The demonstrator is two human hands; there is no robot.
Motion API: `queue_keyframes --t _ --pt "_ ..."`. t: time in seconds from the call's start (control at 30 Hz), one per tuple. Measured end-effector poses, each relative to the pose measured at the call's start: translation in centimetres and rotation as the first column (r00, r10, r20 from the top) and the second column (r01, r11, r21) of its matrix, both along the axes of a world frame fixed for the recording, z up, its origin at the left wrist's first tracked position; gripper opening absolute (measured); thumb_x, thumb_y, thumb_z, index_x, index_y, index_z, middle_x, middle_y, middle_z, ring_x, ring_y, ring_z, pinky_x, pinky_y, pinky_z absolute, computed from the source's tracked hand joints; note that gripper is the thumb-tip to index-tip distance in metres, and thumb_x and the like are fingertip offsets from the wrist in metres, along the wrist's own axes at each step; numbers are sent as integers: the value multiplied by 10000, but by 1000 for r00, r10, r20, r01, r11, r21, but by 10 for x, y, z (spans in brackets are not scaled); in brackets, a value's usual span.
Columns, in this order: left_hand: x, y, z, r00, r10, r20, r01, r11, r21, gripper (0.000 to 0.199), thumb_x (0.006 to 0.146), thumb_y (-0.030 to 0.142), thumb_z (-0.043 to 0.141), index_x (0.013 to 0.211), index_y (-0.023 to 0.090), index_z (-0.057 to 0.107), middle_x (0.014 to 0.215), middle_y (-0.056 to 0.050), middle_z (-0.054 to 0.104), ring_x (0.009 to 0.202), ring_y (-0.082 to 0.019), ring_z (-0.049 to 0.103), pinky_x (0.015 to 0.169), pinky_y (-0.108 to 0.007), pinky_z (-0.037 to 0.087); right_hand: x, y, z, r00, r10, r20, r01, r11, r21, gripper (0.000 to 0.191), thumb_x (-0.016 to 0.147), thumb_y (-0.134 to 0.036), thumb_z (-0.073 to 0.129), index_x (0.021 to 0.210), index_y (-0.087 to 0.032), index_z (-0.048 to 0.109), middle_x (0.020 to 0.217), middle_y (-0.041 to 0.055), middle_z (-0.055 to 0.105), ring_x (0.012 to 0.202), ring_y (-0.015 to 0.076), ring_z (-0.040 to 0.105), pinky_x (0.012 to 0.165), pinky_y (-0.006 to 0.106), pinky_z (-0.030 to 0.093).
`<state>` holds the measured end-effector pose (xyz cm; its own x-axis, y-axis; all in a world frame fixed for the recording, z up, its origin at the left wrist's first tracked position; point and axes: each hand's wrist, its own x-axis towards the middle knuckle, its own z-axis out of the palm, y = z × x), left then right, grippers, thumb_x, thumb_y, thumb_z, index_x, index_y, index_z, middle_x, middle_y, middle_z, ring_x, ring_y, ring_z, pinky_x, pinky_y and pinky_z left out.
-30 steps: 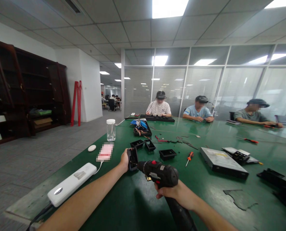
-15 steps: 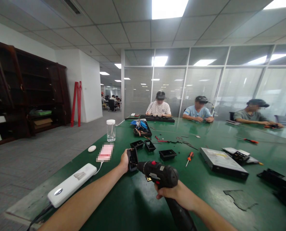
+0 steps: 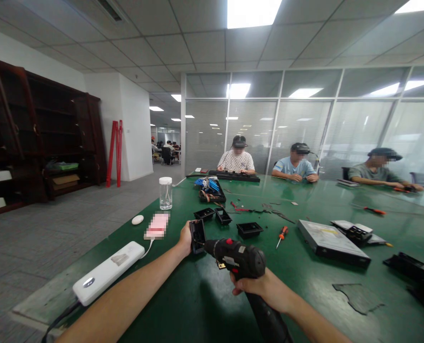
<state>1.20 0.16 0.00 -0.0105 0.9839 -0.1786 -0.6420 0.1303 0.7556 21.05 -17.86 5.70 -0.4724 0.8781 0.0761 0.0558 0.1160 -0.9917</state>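
Note:
My left hand (image 3: 185,239) grips a small black plastic frame (image 3: 198,237) by its left side, tilted up above the green table (image 3: 183,295). In my right hand (image 3: 256,285) is a black cordless drill (image 3: 238,258), its fingers wrapped round the handle. The drill's chuck points left at the frame's lower right part; whether its tip touches the frame cannot be made out. Behind the frame lie several similar black frames, among them one at the centre (image 3: 249,229) and one further left (image 3: 203,214).
A white power bank (image 3: 108,272), a pink device (image 3: 157,225) and a clear jar (image 3: 165,194) stand left. To the right are an orange screwdriver (image 3: 282,237), a metal drive (image 3: 333,242) and black parts (image 3: 413,269). Three people sit across the table.
The whole view has shifted slightly to the right. My hands, the frame and the drill hold nearly the same places relative to each other.

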Motion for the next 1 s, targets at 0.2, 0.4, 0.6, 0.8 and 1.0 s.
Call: queue_keyframes --t 0.2,0.4,0.6,0.8,1.0 --pt "0 0 0 1000 -12 1 12 1000 7 198 661 338 508 651 145 548 483 19 506 397 -116 484 422 -233 394 -1 -1 1 1000 -4 12 4 1000 -8 218 644 -196 568 856 -149 557 780 9 538 699 166 556 713 329 463" --pt "1 -1 2 1000 -2 -21 2 1000 -15 212 661 354 503 607 151 522 457 22 489 373 -116 466 416 -243 395 0 0 1 1000 -1 23 1 1000 11 195 652 -197 556 841 -148 558 780 7 543 690 163 562 713 326 455" --pt "1 -3 3 1000 -9 -21 8 999 -38 222 688 359 472 624 154 531 461 15 498 369 -121 467 395 -241 384 -1 0 1 998 -22 52 22 1000 12 224 635 -206 570 850 -146 551 780 9 551 680 162 559 689 313 458" --pt "1 0 1 1000 -6 3 6 1000 -25 197 676 342 498 612 157 528 461 18 499 382 -123 477 413 -245 398 1 1 -1 1000 -12 19 12 1000 -3 235 649 -202 567 876 -148 548 792 11 550 689 165 558 704 328 457" --pt "0 0 1 1000 -7 -2 7 1000 -23 202 674 345 501 622 154 540 466 15 501 379 -123 478 415 -248 400 -1 -1 3 999 29 -34 -29 1000 -6 203 651 -168 556 853 -146 566 783 7 539 700 161 548 718 335 460"
